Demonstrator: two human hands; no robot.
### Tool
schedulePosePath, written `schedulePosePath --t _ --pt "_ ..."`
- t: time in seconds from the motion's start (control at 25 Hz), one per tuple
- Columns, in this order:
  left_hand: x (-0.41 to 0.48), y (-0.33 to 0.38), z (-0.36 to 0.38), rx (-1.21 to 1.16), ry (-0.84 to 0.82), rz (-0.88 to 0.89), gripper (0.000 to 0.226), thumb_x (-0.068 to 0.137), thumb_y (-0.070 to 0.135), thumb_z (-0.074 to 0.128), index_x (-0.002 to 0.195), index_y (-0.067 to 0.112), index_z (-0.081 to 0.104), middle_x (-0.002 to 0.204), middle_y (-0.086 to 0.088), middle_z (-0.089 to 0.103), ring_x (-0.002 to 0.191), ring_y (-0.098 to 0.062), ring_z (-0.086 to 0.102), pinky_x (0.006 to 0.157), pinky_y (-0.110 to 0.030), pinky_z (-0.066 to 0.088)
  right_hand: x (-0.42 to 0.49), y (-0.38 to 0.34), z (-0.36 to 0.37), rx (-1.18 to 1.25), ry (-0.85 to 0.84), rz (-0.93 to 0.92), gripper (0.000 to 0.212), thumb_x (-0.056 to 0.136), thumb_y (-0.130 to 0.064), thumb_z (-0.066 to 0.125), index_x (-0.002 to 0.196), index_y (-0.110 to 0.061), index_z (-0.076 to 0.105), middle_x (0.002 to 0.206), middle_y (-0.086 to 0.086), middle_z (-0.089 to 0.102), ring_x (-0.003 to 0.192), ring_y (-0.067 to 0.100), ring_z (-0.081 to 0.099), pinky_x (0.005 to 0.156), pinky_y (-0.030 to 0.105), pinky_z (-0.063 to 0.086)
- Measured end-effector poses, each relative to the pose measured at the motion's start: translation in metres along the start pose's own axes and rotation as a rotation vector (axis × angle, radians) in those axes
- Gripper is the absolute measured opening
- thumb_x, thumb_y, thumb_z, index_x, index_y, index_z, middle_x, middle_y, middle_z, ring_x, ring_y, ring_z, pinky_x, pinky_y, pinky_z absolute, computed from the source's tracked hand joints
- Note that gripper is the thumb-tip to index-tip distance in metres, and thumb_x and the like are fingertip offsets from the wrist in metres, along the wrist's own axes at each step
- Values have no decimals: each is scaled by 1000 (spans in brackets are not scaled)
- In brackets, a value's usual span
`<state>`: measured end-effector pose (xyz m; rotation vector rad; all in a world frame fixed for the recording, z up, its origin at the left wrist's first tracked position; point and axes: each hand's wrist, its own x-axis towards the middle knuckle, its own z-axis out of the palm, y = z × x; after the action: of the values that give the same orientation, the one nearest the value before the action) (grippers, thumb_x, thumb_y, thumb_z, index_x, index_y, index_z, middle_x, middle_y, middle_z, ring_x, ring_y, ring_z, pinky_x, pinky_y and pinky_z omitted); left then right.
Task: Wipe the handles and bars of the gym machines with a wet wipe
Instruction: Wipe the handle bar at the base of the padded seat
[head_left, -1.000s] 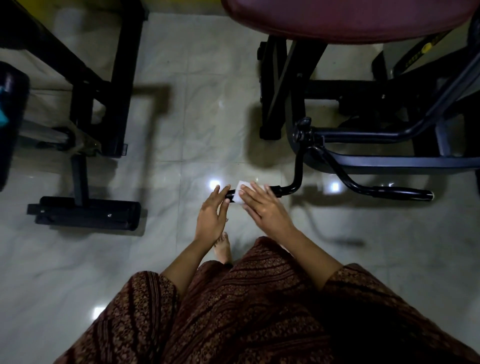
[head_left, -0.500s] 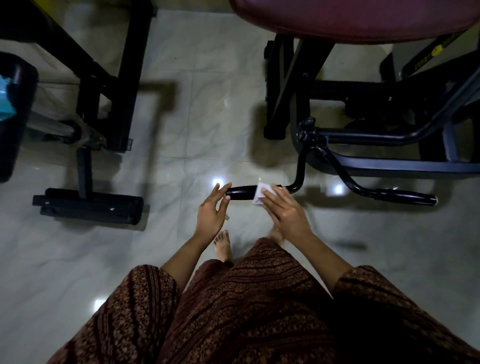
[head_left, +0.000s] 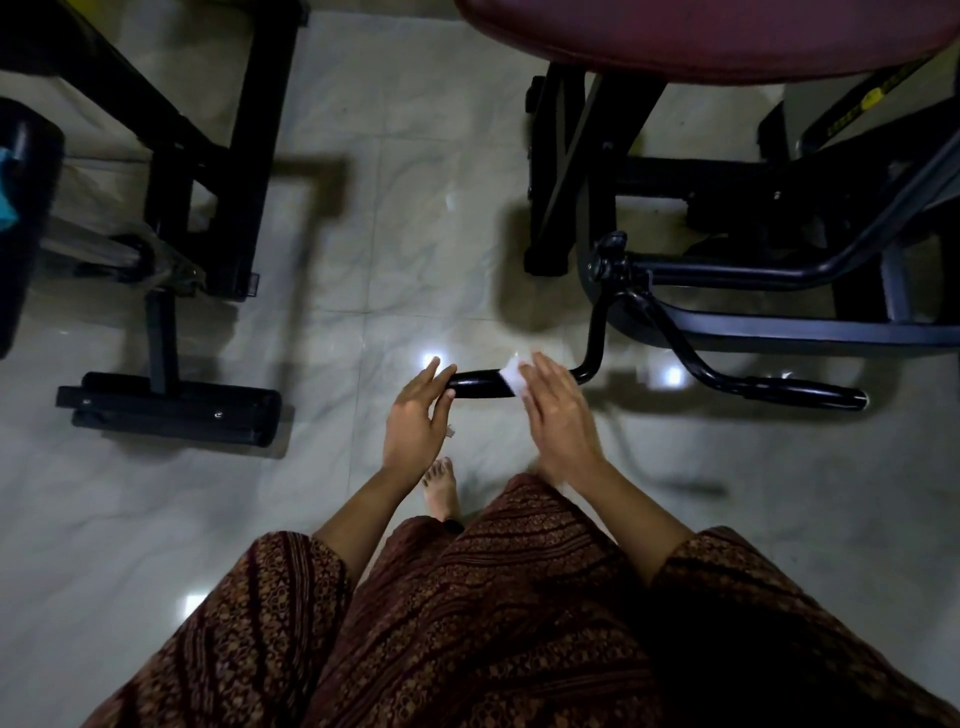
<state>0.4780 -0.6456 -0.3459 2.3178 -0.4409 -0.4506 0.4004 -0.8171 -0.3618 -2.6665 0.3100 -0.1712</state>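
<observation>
A black handle (head_left: 478, 385) sticks out leftward from the gym machine's bent bar (head_left: 597, 332). My right hand (head_left: 558, 415) presses a white wet wipe (head_left: 511, 376) against the handle's right part, fingers flat over it. My left hand (head_left: 418, 421) rests at the handle's left end, fingers spread and touching the tip, not wrapped around it. A second black handle (head_left: 800, 389) points right on the same machine.
A maroon padded seat (head_left: 701, 36) overhangs the machine's black frame (head_left: 566, 171) at top right. Another black machine frame with a floor foot (head_left: 171, 410) stands at left. The floor (head_left: 415, 208) is glossy pale tile. My bare foot (head_left: 441, 488) shows below the hands.
My right hand has slid the wipe rightward along the handle, from near its left end toward the bend. My left hand stayed at the handle's tip.
</observation>
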Motion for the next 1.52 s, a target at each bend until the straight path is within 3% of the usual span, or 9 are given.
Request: schedulePosePath --t 0.12,0.32,0.48,0.68,0.96,1.12,1.24,1.4,1.52 --pt "-1 -2 2 -24 26 -5 39 90 27 47 122 9 59 127 -12 58 119 -28 54 97 -26 34 -3 -5 0 35 25 207 34 94 -13 42 122 0 56 130 20 54 125 34 47 108 41 23" --pt "-1 -1 2 -85 68 -27 32 88 17 58 118 5 62 117 -12 64 110 -27 59 92 -25 40 7 -34 17 50 -28 -253 51 72 14 67 120 0 59 124 17 60 117 35 55 101 52 31" --pt "0 -5 -3 -91 37 -25 37 87 26 53 119 8 62 117 -10 65 110 -25 59 91 -24 40 5 -8 7 -46 44 -152 41 86 1 51 126 -4 55 128 13 58 119 35 54 94 58 44" --pt "-3 -5 -4 -111 52 -85 34 90 17 59 122 6 58 120 -12 63 112 -27 58 92 -20 36 13 -48 29 -50 20 -355 63 60 16 75 119 -2 61 122 14 62 112 37 58 95 54 42" --pt "1 -4 -4 -66 32 -11 37 88 19 59 123 6 58 120 -11 63 112 -27 58 94 -25 38 -16 40 -9 -228 28 -412 60 75 10 42 132 -7 38 130 14 55 122 39 49 111 43 23" --pt "6 -2 -4 -74 29 31 36 87 21 54 116 4 62 115 -13 65 108 -28 60 93 -27 41 -2 -5 14 -171 -1 -473 61 69 13 52 128 -4 48 129 15 57 118 43 51 105 53 30" --pt "5 -3 -3 -84 34 23 33 87 18 53 116 3 63 112 -14 66 105 -29 61 91 -29 42 4 -20 23 -132 -21 -553 43 82 6 42 122 0 57 129 13 57 120 40 51 106 50 33" --pt "7 -4 -1 -87 50 14 30 89 17 57 116 5 63 112 -11 67 106 -26 60 91 -25 41 -13 32 6 -197 -21 -591 58 79 10 36 135 1 40 143 13 42 139 29 24 114 43 18" --pt "7 -3 0 -71 68 15 27 90 14 58 115 5 64 112 -11 67 106 -26 60 90 -22 39 -14 49 -7 -186 71 -392 50 85 1 48 133 -7 40 133 19 51 125 35 47 110 43 26"
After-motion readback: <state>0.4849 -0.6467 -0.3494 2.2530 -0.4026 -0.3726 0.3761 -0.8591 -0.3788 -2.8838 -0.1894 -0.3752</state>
